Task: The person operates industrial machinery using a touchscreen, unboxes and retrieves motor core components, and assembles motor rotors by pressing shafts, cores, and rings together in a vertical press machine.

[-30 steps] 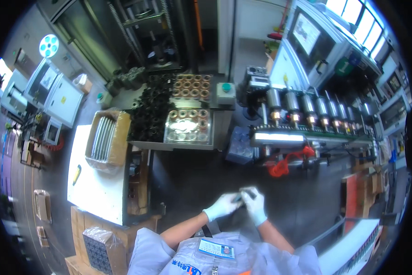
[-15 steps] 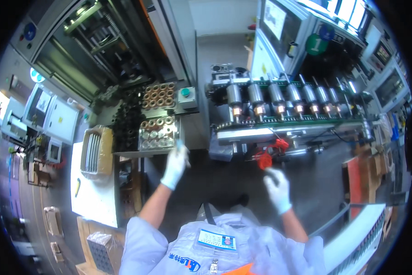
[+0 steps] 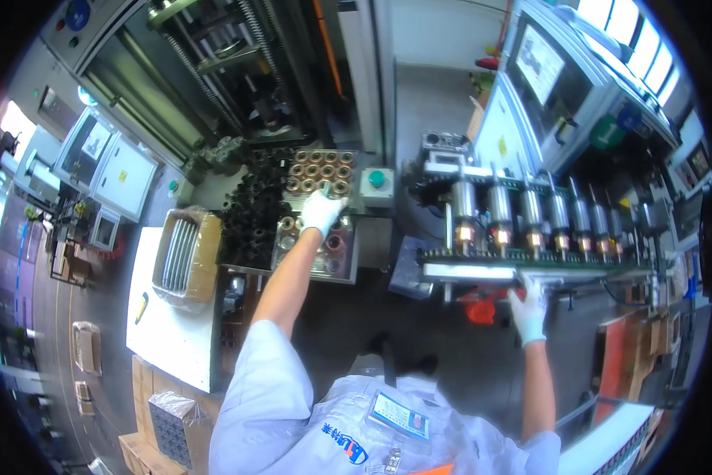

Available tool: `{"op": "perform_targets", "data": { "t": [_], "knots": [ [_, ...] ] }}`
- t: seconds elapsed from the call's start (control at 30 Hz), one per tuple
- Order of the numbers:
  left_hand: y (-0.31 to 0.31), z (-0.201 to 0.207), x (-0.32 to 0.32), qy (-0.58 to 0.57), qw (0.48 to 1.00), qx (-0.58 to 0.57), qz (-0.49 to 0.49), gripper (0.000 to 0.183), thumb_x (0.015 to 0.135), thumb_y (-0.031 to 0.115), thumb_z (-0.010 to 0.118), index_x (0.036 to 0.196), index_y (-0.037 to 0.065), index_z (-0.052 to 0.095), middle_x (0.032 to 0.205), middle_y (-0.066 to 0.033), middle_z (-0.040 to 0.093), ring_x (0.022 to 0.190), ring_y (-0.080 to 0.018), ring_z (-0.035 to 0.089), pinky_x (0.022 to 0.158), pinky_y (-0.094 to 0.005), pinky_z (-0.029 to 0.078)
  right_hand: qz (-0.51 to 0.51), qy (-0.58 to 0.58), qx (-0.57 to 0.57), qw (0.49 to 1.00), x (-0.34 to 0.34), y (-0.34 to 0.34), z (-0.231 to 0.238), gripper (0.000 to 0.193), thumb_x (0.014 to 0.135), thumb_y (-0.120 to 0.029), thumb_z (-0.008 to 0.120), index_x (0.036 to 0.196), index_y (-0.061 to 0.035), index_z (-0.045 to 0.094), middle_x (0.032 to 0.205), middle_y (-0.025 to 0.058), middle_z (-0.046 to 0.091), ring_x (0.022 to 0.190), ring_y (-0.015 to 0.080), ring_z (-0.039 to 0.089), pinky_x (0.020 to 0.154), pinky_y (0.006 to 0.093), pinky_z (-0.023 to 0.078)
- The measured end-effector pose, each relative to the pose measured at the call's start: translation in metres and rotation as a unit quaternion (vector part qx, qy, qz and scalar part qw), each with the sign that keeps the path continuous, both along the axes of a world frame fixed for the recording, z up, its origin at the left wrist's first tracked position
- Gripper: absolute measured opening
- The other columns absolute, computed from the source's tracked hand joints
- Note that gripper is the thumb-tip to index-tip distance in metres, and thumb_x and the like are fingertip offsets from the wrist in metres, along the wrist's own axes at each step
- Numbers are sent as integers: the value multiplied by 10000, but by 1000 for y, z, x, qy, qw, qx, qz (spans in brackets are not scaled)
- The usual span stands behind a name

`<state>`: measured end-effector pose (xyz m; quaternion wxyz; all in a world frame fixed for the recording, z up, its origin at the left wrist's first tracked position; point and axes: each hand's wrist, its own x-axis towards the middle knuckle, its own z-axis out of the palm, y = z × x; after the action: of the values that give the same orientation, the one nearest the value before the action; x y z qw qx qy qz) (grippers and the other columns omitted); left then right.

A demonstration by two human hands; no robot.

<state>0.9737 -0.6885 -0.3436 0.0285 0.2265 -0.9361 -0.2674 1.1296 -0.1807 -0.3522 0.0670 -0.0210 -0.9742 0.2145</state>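
My left hand, in a white glove, reaches over two trays of copper-coloured rings. Its fingers are closed, and a small pale piece shows at the fingertips, too small to name. The far tray has rows of rings. Under my hand and wrist, the near tray holds rings and clear round cups, partly hidden. My right hand, also gloved, is at the front rail of a conveyor, fingers stretched toward it. Upright metal cylinders with copper-coloured lower ends stand along that conveyor.
Black parts lie heaped left of the trays. A box with a green button stands right of them. Below the rail hangs a red-orange object. On the white table are a carton and a yellow cutter.
My left hand has moved forward from the near tray's front edge to above the trays. My right hand has gone forward and right to the conveyor rail. The view has shifted.
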Motion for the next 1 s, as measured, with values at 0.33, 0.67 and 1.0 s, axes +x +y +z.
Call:
{"op": "perform_targets", "data": {
  "t": [0.33,0.67,1.0],
  "knots": [
    [-110,46,-13,177,969,169,6,157,725,106,765,759,42,626,664,-54,629,541,-135,572,516,-318,462,-78,-45,-247,965,-1,29,-20,475,815,-7,722,1277,7,613,1166,127,696,1092,204,656,961,313,500],
    [-164,49,-39,325,920,218,36,290,922,265,745,933,6,614,768,42,563,644,-74,463,599,-251,415,-68,-88,-128,986,5,33,-12,433,769,-192,759,1174,-66,669,1167,163,617,1109,351,597,976,396,471],
    [24,101,37,304,908,285,-34,433,1031,405,530,1216,24,620,753,16,535,673,-76,493,629,-246,388,-217,232,-542,778,48,87,1,326,892,-143,738,1178,-23,637,982,30,667,872,129,649,815,321,541]
  ]
}}
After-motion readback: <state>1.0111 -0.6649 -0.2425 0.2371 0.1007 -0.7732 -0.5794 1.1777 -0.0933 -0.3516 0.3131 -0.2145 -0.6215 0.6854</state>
